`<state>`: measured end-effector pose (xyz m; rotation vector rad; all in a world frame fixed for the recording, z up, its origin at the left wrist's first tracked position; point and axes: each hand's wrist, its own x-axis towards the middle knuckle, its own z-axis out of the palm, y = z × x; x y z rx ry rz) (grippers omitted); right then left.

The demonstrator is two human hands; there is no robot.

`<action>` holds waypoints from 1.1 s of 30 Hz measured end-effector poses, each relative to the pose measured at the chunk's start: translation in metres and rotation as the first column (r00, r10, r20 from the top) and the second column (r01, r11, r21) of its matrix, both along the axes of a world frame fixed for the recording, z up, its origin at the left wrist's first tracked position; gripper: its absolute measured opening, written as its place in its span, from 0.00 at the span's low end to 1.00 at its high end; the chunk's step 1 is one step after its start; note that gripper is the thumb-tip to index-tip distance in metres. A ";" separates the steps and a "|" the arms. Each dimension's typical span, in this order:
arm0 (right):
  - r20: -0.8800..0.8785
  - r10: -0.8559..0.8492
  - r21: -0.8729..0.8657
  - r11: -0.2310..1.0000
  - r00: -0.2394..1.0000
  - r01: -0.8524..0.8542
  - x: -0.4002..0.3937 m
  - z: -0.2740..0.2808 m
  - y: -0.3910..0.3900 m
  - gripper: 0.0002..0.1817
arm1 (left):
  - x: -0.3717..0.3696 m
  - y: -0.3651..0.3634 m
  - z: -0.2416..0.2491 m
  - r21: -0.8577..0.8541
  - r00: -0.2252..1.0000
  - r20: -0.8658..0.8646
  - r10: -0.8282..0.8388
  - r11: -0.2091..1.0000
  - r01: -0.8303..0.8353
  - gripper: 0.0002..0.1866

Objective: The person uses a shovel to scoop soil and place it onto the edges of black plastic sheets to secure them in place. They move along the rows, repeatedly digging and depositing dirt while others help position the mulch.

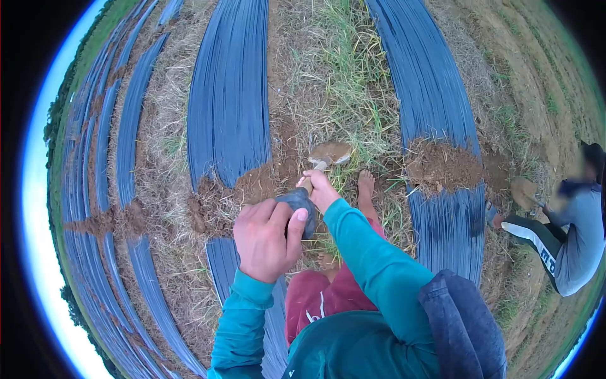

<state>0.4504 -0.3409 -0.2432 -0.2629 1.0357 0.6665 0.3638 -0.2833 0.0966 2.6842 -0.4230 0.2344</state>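
Note:
A shovel [320,165] is held between both hands, its soil-covered blade [331,152] low over the grass beside the left plastic-covered bed. My left hand [268,237] is closed at the dark upper end [300,205] of the shovel, fingers curled over it and the thumb showing. Further down, my right hand [320,189] wraps round the shaft just above the blade. Loose brown soil [259,184] lies across the plastic to the left of the blade. One bare foot [366,187] stands to the right of the shovel.
Dark plastic strips [230,88] run in rows, with another strip [429,82] to the right crossed by a soil mound [444,165]. Dry and green grass [341,69] fills the gap between them. At far right a co-worker [577,227] bends near a second shovel [523,192].

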 end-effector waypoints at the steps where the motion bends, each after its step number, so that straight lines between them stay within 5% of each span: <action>1: 0.010 0.045 -0.043 0.998 0.999 -0.045 -0.008 0.002 -0.004 0.10 | -0.005 0.013 -0.005 0.067 1.000 -0.023 0.016 0.998 -0.014 0.15; 2: 0.011 0.090 -0.084 0.992 0.996 -0.089 -0.018 0.006 -0.004 0.09 | -0.011 0.023 -0.012 0.137 0.998 -0.053 0.033 0.990 -0.025 0.15; 3: 0.074 0.149 -0.206 0.970 0.986 -0.132 -0.028 0.013 -0.003 0.08 | -0.016 0.027 -0.020 -0.021 0.973 -0.232 0.020 0.999 -0.026 0.15; 11: -0.055 0.177 -0.286 0.940 0.983 -0.185 0.016 0.005 0.032 0.07 | 0.024 0.058 -0.023 -0.059 0.984 -0.053 0.173 0.983 -0.176 0.14; 20: -0.141 0.226 -0.408 0.874 0.964 -0.264 0.040 0.005 0.072 0.05 | 0.071 0.116 -0.044 -0.135 0.991 -0.131 0.013 0.990 -0.031 0.13; 26: -0.205 0.323 -0.500 0.777 0.924 -0.383 0.019 -0.014 0.104 0.07 | 0.037 0.164 -0.100 -0.160 0.943 -0.331 -0.035 0.987 -0.019 0.13; 33: -0.289 0.376 -0.533 0.701 0.881 -0.474 -0.013 -0.138 0.182 0.19 | -0.021 0.240 -0.245 -0.003 0.908 -0.403 -0.112 0.993 0.122 0.13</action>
